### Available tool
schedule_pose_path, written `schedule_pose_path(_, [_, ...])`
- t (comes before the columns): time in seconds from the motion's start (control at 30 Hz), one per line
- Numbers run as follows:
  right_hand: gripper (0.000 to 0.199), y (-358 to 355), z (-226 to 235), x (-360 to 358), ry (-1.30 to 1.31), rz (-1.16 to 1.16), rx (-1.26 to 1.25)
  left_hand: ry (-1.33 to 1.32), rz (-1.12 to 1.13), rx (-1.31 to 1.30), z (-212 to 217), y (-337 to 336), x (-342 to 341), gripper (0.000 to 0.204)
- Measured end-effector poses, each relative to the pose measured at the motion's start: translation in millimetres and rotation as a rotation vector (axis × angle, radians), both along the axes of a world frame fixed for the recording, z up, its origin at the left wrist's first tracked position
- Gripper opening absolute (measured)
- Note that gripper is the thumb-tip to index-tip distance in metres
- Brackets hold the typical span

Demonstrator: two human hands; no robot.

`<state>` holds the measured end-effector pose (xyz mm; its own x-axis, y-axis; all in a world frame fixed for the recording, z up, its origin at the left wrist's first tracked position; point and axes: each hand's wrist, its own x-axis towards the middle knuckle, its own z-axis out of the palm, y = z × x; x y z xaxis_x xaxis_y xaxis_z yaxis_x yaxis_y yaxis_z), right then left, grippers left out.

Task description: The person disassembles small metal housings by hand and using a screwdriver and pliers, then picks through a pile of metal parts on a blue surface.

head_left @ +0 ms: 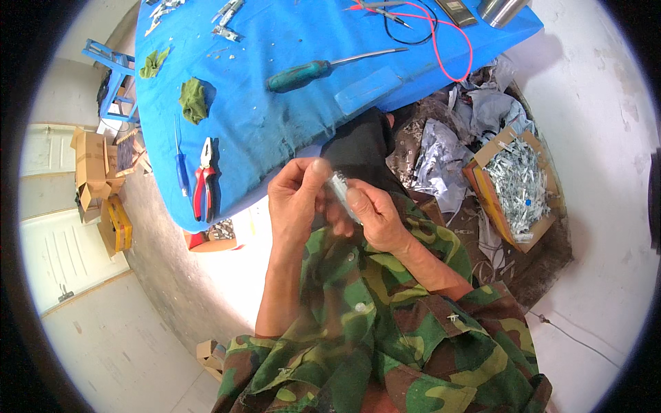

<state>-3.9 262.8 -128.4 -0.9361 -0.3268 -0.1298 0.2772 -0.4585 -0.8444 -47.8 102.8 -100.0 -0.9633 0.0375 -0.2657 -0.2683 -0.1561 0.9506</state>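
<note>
A small, narrow silvery metal piece (339, 186) is held tilted in front of my body, just beyond the table's near edge. My right hand (377, 215) grips it, with the thumb pressed along its side. Close against its upper end is my left hand (295, 196), thumb and forefinger pinched together. Whatever sits in that pinch is too small or hidden to make out. Some of the left fingers are blurred beside the piece.
On the blue-covered table (241, 131) lie a green-handled screwdriver (299, 74), red-handled pliers (204, 180), a thin blue screwdriver (182, 165), green cloths (193, 100) and red and black test leads (441, 51). A cardboard box of metal pieces (513, 189) stands at the right.
</note>
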Motion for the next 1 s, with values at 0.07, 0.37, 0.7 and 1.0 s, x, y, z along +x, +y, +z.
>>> schedule_pose_path(0.07, [0.034, 0.5, -1.1, -0.4, 0.026, -0.035, 0.032, 0.056, 0.054, -0.022, 11.5, 9.8, -0.2, 0.027])
schedule_pose_path(0.37, [0.037, 0.3, -3.8, -2.3, -0.014, -0.116, -0.037, 0.404, -0.012, -0.467, 9.8, 11.5, 19.5, 0.024])
schedule_pose_path(0.7, [0.037, 3.1, -7.4, -1.2, -0.043, -0.090, -0.045, 0.461, -0.104, -0.523, 11.2, 7.7, 18.0, 0.018])
schedule_pose_path(1.0, [0.029, -0.2, -7.9, -3.7, -0.258, -0.146, -0.319, 0.304, -0.127, -0.306, 12.3, 7.1, 16.9, 0.008])
